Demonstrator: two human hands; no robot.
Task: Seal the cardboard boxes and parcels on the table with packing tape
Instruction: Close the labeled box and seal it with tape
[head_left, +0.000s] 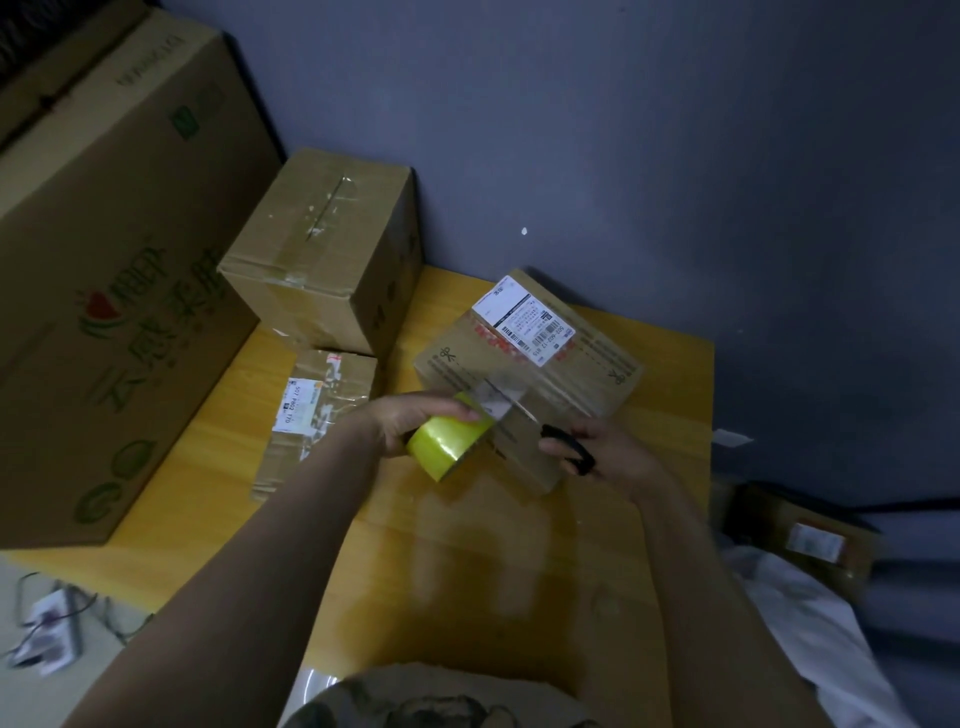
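Note:
A cardboard box (566, 364) with a white shipping label lies tilted on the yellow table (519, 571). My left hand (410, 421) grips a yellowish roll of packing tape (447, 447) at the box's near edge. A clear strip of tape (493, 402) runs from the roll onto the box top. My right hand (608, 452) holds black-handled scissors (563, 447), whose blades reach the strip between roll and box. A flat taped parcel (317, 415) lies to the left. Behind it stands a taped brown box (322, 249).
A big printed carton (104, 291) fills the left side of the table. A grey wall rises behind the table. Another labelled box (815, 540) sits low at the right, off the table. White cloth (810, 623) lies beside my right arm.

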